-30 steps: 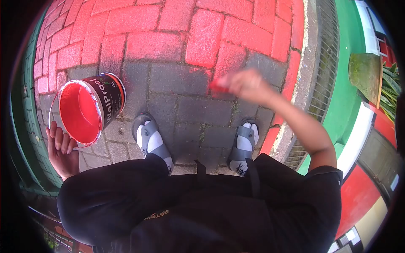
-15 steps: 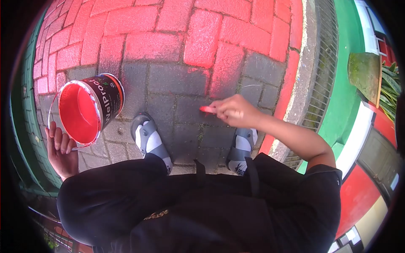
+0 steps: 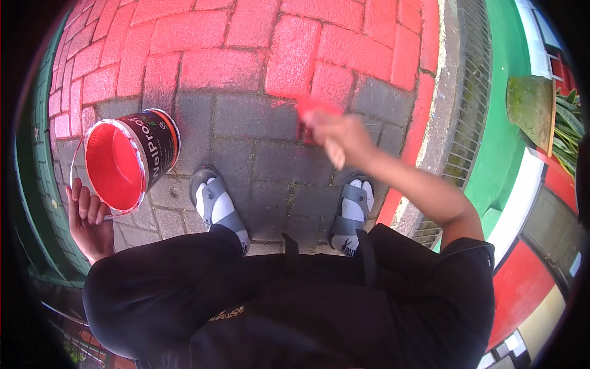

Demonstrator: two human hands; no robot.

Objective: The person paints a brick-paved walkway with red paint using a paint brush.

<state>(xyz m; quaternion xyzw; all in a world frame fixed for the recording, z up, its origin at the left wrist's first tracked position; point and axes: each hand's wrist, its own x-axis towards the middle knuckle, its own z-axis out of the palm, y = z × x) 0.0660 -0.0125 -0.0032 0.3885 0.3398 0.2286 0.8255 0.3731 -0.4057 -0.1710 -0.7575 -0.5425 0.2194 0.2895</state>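
My left hand (image 3: 90, 216) has its fingers curled round the thin wire handle of a paint bucket (image 3: 161, 142). The bucket is black with a white rim and tilts so that its opening faces me; red paint (image 3: 115, 167) coats the inside. Over the pavers ahead of my feet, my right hand (image 3: 345, 136) is closed on a paintbrush (image 3: 319, 108), red with paint. Motion smears both the brush and the fingers, so the bristles cannot be made out. Beneath the brush, a paver (image 3: 332, 83) is coated red, bordering bare grey pavers (image 3: 258, 117).
My sandalled feet (image 3: 215, 200) stand on grey paving. Red-painted pavers (image 3: 190, 31) spread across the far side. On the right run a curb (image 3: 441, 111), a metal drain grate (image 3: 470, 92) and a green ledge (image 3: 510, 55) with a planter (image 3: 530, 114). A green wall (image 3: 46, 203) lies left.
My right hand has moved forward with the paintbrush, away from my feet and towards the red pavers. The paver under it shows fuller red. My left hand and the bucket have barely moved.
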